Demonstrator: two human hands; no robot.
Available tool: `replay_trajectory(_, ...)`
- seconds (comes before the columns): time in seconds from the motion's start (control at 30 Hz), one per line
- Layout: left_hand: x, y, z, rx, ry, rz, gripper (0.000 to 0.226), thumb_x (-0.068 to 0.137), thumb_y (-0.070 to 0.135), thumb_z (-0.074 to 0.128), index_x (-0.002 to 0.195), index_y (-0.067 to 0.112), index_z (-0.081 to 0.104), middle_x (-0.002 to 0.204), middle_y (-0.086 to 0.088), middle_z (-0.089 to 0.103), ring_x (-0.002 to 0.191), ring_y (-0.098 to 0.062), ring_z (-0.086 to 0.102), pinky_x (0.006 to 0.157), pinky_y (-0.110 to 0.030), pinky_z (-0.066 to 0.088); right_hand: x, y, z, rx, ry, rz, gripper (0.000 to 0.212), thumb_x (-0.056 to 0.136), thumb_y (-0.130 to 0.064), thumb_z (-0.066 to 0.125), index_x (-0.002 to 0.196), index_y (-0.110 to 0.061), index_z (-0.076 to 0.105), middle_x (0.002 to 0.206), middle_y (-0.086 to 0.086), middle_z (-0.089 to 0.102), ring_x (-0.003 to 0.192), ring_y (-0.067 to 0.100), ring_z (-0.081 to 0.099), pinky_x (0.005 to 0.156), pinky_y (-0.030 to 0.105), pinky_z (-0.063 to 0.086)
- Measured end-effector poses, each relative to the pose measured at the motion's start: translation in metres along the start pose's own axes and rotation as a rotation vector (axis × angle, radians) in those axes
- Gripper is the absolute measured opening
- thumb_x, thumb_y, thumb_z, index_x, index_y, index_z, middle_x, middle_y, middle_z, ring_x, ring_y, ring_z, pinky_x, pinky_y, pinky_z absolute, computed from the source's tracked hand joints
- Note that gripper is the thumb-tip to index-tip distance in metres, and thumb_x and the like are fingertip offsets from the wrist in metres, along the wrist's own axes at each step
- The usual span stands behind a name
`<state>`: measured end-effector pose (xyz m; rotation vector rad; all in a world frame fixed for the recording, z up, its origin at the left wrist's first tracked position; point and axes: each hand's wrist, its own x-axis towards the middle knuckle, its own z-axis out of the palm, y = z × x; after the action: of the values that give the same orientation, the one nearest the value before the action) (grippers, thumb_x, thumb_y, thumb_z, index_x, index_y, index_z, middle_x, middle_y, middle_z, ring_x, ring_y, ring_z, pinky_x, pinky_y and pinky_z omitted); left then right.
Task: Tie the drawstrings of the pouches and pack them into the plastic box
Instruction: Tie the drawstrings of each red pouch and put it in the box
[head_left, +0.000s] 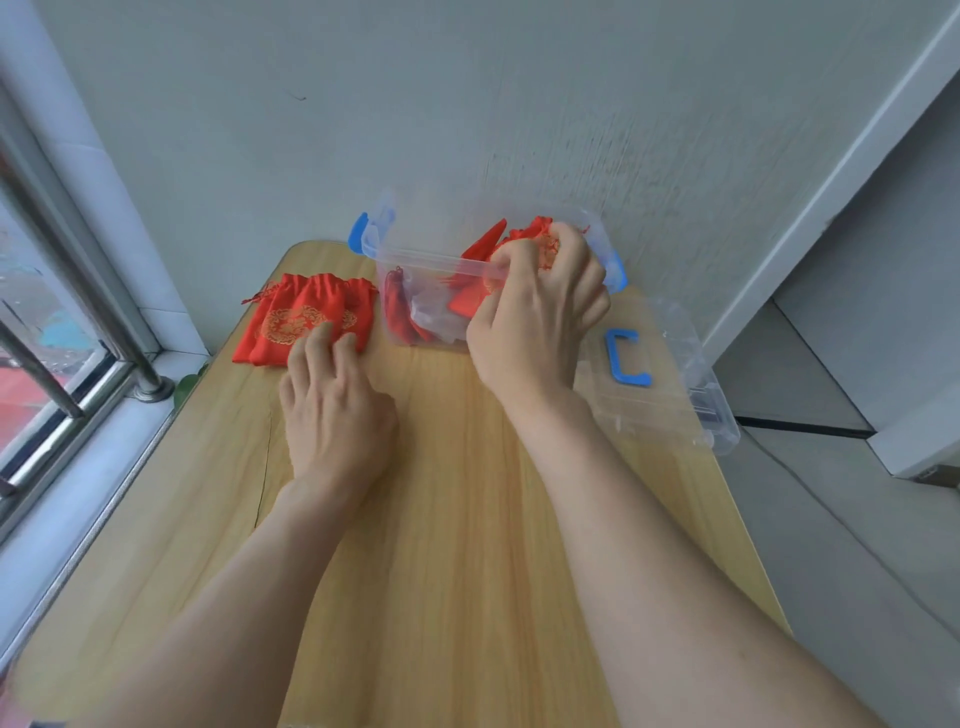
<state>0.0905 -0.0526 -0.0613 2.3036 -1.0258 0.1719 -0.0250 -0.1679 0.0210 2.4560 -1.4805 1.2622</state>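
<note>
A pale wooden table (441, 519) fills the view, seen from above, with a wall at its far edge. At twelve o'clock on it stands the clear plastic box (431, 262), open, with a few red pouches already inside (402, 306). Its clear lid (691, 374) lies flat at three o'clock from the box.

At nine o'clock from the box, just beside it, lies a small stack of flat pouches (306, 312), seemingly two, though the overlap makes the count uncertain. Their gathered mouths point to twelve o'clock and their bottoms to six, so the long axis runs away from the person.

The right hand (535, 322) is curled around a bunched red pouch (530, 236), which sits at twelve o'clock from the palm, over the right half of the box at rim height. Dropping it in looks like the step in hand.

The left hand (332, 410) lies loose and flat at six o'clock from the stack, and its fingertips (324, 332) touch the top pouch's near edge. It is the nearer hand for the next pick-up.
</note>
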Motion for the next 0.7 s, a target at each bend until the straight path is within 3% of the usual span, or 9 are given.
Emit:
replay_trajectory(0.1,0.005,-0.015,-0.003,0.006,-0.135,-0.082,0.085,0.094,0.021,0.053,0.167,0.013,0.012,0.176,-0.009,0.008,0.163,-0.031,0.003,0.128,-0.053,0.013,-0.025,-0.012,0.0,0.083,0.005,-0.062,0.034,0.07,-0.007,0.063,0.1,-0.023,0.065,0.141,0.01,0.049,0.128,0.037,0.044,0.099,0.047,0.032)
replay_trajectory(0.2,0.008,-0.021,-0.005,0.007,-0.236,-0.118,0.085,0.098,0.027,0.046,0.169,0.019,0.0,0.177,-0.005,0.005,0.162,-0.035,0.005,0.126,-0.057,0.011,-0.05,-0.018,0.007,0.102,-0.12,-0.056,0.03,0.072,-0.011,0.065,0.099,-0.025,0.064,0.14,0.009,0.048,0.127,0.036,0.042,0.099,0.047,0.035)
replay_trajectory(0.33,0.009,-0.02,-0.01,0.111,-0.182,-0.128,0.07,0.098,0.031,0.048,0.162,0.019,0.024,0.16,-0.008,0.028,0.14,-0.042,0.029,0.115,-0.06,0.021,-0.076,-0.015,0.016,0.053,-0.415,0.003,0.027,0.078,-0.017,0.068,0.102,-0.029,0.067,0.141,0.004,0.042,0.132,0.033,0.039,0.107,0.046,0.03)
replay_trajectory(0.5,0.009,-0.027,-0.012,0.184,-0.088,-0.095,0.03,0.097,0.035,0.064,0.112,0.009,0.067,0.124,-0.016,0.045,0.117,-0.042,0.04,0.102,-0.056,0.036,-0.094,-0.014,0.007,0.027,-0.519,0.029,0.025,0.086,-0.018,0.063,0.106,-0.032,0.068,0.139,0.0,0.042,0.13,0.03,0.037,0.109,0.045,0.03)
replay_trajectory(0.57,0.008,-0.03,-0.012,0.159,-0.043,-0.099,0.022,0.099,0.027,0.063,0.101,0.006,0.069,0.118,-0.016,0.051,0.112,-0.042,0.045,0.095,-0.053,0.041,-0.098,-0.016,0.002,0.042,-0.529,0.057,0.025,0.087,-0.018,0.061,0.106,-0.032,0.069,0.136,-0.002,0.044,0.127,0.028,0.039,0.107,0.043,0.03)
replay_trajectory(0.7,0.003,-0.023,-0.021,0.055,0.127,-0.105,0.018,0.107,0.023,0.051,0.103,0.008,0.06,0.109,-0.015,0.064,0.106,-0.041,0.052,0.085,-0.05,0.04,-0.1,-0.027,-0.012,0.074,-0.608,0.122,0.024,0.093,-0.021,0.057,0.11,-0.034,0.068,0.129,-0.005,0.051,0.124,0.027,0.042,0.104,0.041,0.031)
